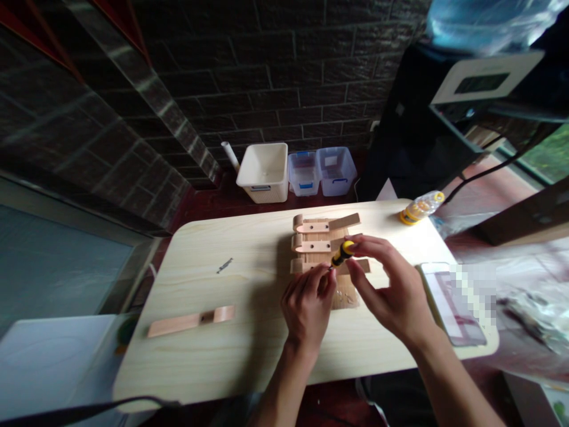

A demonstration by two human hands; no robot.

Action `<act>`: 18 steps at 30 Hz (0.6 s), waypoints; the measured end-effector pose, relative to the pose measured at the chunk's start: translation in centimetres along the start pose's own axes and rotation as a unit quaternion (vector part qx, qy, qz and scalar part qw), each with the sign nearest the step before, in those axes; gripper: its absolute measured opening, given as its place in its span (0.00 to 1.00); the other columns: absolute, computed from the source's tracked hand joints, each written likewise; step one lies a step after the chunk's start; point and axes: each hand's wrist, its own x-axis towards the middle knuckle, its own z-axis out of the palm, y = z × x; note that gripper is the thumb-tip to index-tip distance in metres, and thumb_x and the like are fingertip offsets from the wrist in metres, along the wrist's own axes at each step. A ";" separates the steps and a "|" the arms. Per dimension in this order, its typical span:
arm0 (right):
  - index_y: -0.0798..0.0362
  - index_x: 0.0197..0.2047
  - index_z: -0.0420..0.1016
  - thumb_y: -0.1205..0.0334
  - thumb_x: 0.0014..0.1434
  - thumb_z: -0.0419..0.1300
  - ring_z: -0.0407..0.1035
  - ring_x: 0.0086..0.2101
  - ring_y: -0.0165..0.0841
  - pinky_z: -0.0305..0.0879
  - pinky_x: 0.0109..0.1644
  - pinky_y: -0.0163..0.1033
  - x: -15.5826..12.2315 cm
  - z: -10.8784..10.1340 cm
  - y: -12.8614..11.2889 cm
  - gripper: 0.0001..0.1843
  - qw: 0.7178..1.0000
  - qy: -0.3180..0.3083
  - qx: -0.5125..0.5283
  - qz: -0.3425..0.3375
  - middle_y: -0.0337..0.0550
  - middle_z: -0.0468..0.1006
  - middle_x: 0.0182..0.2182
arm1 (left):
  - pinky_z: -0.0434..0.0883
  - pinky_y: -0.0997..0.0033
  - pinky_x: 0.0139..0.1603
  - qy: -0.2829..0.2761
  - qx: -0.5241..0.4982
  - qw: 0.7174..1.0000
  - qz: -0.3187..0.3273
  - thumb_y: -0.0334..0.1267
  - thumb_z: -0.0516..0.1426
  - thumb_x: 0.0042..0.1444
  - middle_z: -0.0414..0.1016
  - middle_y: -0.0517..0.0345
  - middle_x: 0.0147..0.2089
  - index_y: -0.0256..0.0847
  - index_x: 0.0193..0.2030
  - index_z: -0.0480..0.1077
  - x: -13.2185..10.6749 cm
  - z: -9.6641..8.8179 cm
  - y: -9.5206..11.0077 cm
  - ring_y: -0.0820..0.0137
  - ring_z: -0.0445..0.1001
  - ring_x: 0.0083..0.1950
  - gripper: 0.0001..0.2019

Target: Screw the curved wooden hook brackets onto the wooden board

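In the head view, my right hand (391, 284) holds a yellow and black screwdriver (342, 254) by the handle end, between thumb and fingers. The tool tilts down to the left. At its tip, my left hand (311, 305) is closed in a pinch; whatever it holds is hidden. Both hands are over a wooden board (349, 299). Curved wooden pieces with dark holes lie across this board, among them a top one (313, 227) and a middle one (311, 246). The lowest piece is partly covered by my hands. Small shiny bits lie on the board's near part.
A loose curved wooden piece (178, 323) and small dark metal parts (224, 265) lie on the table (208, 243) at left. A clear bottle with yellow ends (422, 207) and a phone-like device (448, 302) are at right. Plastic bins (263, 193) stand behind the table.
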 end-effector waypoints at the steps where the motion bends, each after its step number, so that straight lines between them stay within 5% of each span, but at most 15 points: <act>1: 0.45 0.60 0.74 0.70 0.70 0.64 0.79 0.58 0.42 0.81 0.61 0.49 0.0 0.0 0.0 0.18 1.000 0.000 0.001 0.001 0.50 0.83 0.56 | 0.80 0.68 0.43 0.000 0.002 1.000 -0.001 0.38 0.66 0.68 0.89 0.56 0.43 0.43 0.51 0.80 0.0 0.0 0.0 0.66 0.87 0.41 0.06; 18: 0.45 0.62 0.73 0.72 0.71 0.63 0.79 0.60 0.37 0.79 0.64 0.42 -0.2 -0.1 0.1 0.20 1.000 0.001 0.004 0.000 0.48 0.84 0.60 | 0.79 0.67 0.43 0.005 -0.011 1.000 -0.006 0.35 0.67 0.67 0.89 0.56 0.42 0.42 0.50 0.81 0.1 0.1 0.0 0.65 0.88 0.42 0.07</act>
